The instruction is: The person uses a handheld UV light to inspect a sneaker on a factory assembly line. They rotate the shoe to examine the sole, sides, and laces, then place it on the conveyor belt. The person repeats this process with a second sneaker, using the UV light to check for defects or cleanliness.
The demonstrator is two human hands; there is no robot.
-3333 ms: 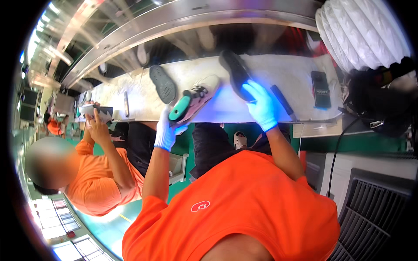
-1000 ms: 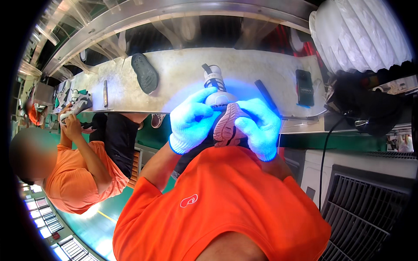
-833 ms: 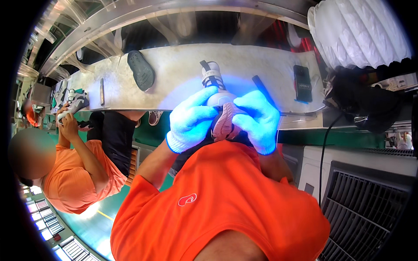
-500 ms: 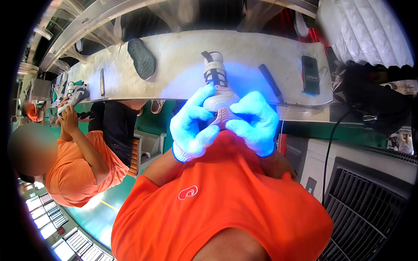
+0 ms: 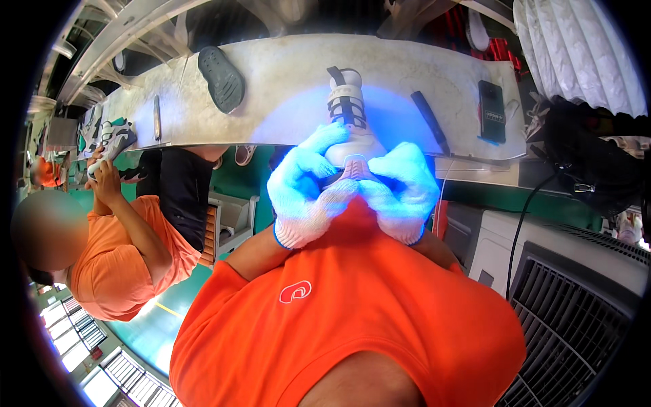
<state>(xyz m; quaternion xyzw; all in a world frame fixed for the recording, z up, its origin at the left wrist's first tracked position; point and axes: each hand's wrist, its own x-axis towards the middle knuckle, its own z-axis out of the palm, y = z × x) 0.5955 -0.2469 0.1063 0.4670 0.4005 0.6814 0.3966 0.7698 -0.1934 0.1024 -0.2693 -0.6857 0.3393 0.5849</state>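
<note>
A light beige shoe with dark straps rests at the front edge of the workbench, its toe toward me and reaching over the edge. At the toe sits a pinkish ribbed sole piece. My left hand, in a white knitted glove lit blue, grips the toe from the left, fingers on the upper and thumb under the sole. My right hand, gloved alike, closes on the right side of the toe, its thumb against the sole's end. Where the fingers wrap round, the shoe's underside is hidden.
On the workbench lie a dark sole, a thin tool, a dark bar and a dark phone-like device. At left a co-worker holds another shoe. A grilled machine stands at right.
The shoe and both hands appear slightly further right in the picture. My left thumb has moved right along the sole's end, nearer my right thumb.
</note>
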